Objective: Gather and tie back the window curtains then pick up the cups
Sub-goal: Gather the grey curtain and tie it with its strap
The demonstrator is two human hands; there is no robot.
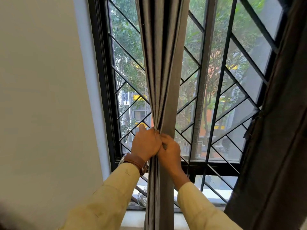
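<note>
head cam | single view | faces forward, tilted up at barred window (216, 100) | close range, arm's reach | wall (41, 97) left, sill at bottom edge

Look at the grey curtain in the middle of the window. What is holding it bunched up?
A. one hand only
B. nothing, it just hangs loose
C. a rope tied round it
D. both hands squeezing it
D: the left hand and the right hand both have a grip on the gathered grey curtain, side by side; no tie shows round it.
</note>
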